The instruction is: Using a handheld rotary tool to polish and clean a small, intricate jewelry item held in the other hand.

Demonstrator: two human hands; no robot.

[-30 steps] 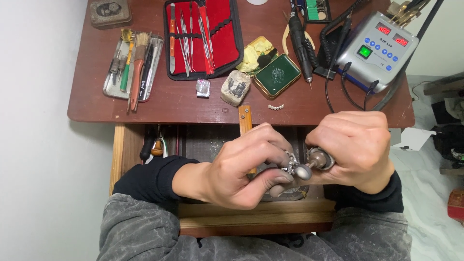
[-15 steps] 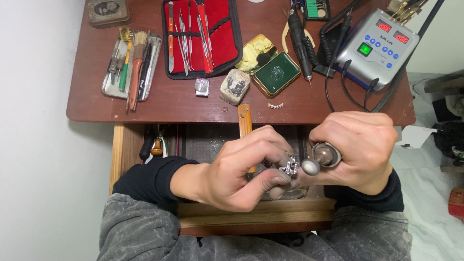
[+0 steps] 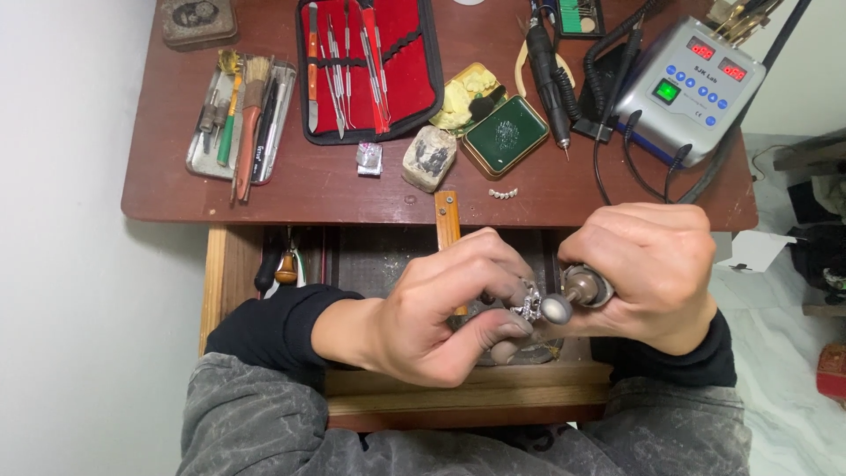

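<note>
My left hand (image 3: pixel 441 308) pinches a small silvery ornate piece (image 3: pixel 529 302) between thumb and fingers, over the open wooden drawer (image 3: pixel 458 388). My right hand (image 3: pixel 652 273) is closed around a rotary handpiece (image 3: pixel 586 286). Its rounded grey polishing tip (image 3: pixel 556 308) rests against the silvery piece. Both hands are close together, almost touching, just in front of the table's front edge. Most of the handpiece is hidden inside my right fist.
The reddish-brown table (image 3: pixel 264 189) carries a metal tray of brushes and tools (image 3: pixel 238 123), a red case of instruments (image 3: pixel 370 66), a green open tin (image 3: pixel 507 137), a grey stone block (image 3: pixel 429 159), a second handpiece (image 3: pixel 551 79) and a grey control box (image 3: pixel 692 88) with cables. A wooden bench pin (image 3: pixel 447 220) juts forward.
Both hands have stayed in place. The polishing tip has shifted a little against the silvery piece.
</note>
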